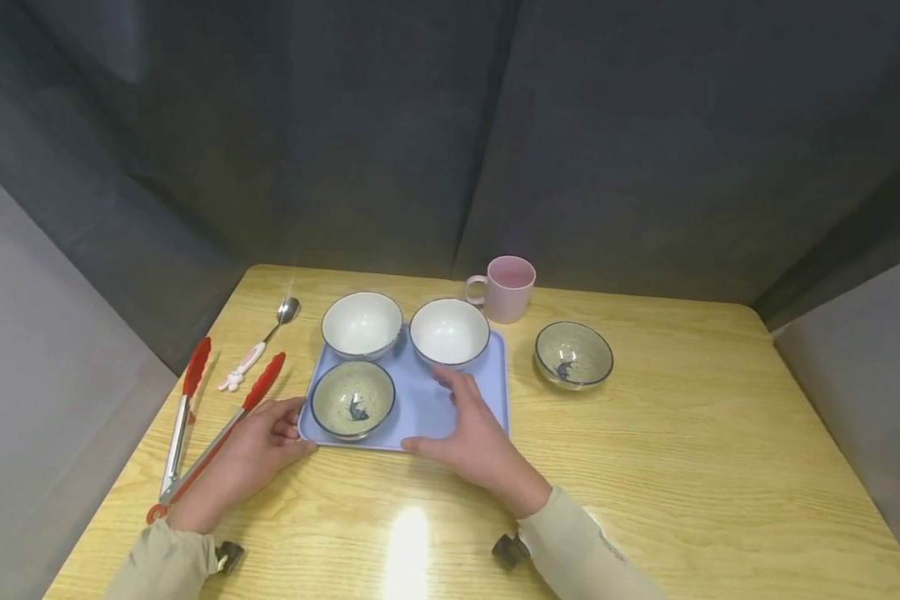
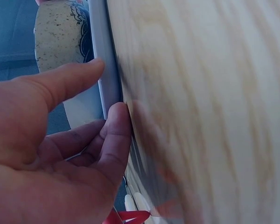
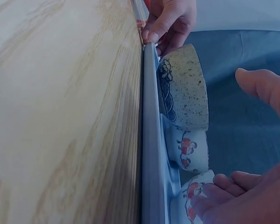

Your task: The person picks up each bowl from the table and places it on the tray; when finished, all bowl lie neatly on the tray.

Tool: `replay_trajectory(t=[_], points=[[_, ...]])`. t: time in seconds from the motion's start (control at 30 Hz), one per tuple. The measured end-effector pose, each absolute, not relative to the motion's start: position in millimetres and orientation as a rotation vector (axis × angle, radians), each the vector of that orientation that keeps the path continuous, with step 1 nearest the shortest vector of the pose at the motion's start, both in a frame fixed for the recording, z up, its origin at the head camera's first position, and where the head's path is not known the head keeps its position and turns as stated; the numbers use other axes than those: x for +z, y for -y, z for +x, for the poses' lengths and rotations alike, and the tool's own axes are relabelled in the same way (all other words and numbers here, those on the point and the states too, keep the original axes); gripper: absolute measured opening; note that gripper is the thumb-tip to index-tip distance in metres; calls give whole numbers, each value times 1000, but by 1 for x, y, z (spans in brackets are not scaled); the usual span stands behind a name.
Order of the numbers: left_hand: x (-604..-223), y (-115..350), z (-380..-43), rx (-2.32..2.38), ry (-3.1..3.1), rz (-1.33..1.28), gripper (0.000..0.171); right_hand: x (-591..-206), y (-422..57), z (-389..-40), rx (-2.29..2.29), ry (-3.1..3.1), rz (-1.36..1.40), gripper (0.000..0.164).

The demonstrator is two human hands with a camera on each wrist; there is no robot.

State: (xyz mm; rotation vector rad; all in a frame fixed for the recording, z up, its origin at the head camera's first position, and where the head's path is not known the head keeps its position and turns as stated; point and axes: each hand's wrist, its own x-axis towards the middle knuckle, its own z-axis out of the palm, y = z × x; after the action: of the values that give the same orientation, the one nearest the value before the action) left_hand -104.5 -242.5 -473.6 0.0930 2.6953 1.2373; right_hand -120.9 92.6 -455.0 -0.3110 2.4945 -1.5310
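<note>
A light blue tray (image 1: 427, 408) lies on the table with two white bowls along its back: a left one (image 1: 362, 325) and a right one (image 1: 450, 332). At its front left sits a speckled beige bowl (image 1: 352, 400) with a dark blue motif inside. My left hand (image 1: 258, 446) holds the tray's front left corner, the thumb (image 2: 86, 74) at the front rim and curled fingers at the side. Over the tray's right part, my right hand (image 1: 480, 442) is spread wide with nothing in its grasp. Its fingertips are near the right white bowl.
A second speckled bowl (image 1: 573, 357) stands right of the tray. Behind the tray is a pink mug (image 1: 508, 292), its handle pointing left. To the left lie red-tipped tongs (image 1: 217, 442), spread apart, and a spoon (image 1: 266, 340) with a rabbit-shaped handle. Dark cloth (image 1: 390, 150) hangs behind the table.
</note>
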Motion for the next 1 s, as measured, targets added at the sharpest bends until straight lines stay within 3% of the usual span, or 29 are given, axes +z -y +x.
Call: replay_trajectory(t=[1.0], points=[[-475, 242, -106, 1244, -2682, 63, 72, -452, -132, -116, -1615, -2473, -159, 105]])
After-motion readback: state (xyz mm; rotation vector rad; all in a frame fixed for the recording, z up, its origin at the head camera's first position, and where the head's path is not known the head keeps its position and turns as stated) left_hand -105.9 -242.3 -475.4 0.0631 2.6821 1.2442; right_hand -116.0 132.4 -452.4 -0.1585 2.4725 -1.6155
